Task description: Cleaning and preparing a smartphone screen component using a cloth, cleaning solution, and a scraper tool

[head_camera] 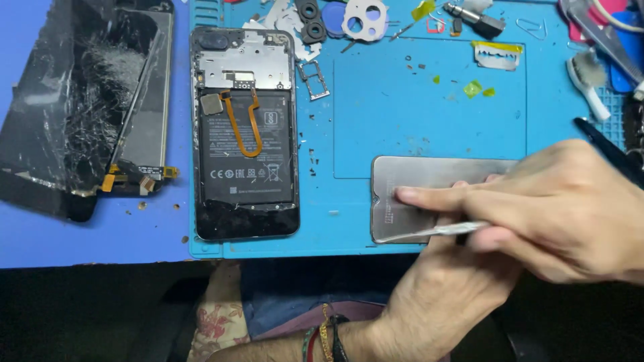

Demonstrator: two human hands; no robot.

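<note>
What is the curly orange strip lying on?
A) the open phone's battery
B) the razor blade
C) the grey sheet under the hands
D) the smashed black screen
A: the orange strip loops across the black battery inside the open phone, well apart from the cracked screen at the left.

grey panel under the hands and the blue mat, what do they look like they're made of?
Grey panel: looks like thin glass or metal sheet; flat, smooth, dull sheen, rounded corners, a notch on one edge. Can't settle which.
Blue mat: likely silicone or rubber; matte, with moulded recesses and ridged edges.
</note>
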